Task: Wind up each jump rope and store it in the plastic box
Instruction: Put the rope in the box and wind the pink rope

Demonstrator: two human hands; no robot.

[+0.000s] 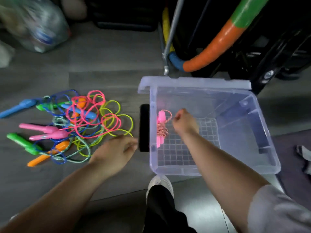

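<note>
Left hand (116,149) reaches forward, fingers loose; right hand (184,121) loosely curled.

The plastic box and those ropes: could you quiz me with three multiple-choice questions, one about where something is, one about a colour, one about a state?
1. Where is the wound rope?
A. On the floor beside the box
B. Inside the box, by its left wall
C. In the left hand

2. What colour are the wound rope's handles?
A. Pink
B. Blue
C. Green

3. What state is the pile on the floor in?
A. Neatly coiled
B. Loose and tangled
C. Already boxed

Answers:
1 B: it lies on the grid floor of the box, next to the right hand.
2 A: pink handles show through the clear wall.
3 B: cords of several colours cross each other, with the left hand near the pile's edge.
</note>
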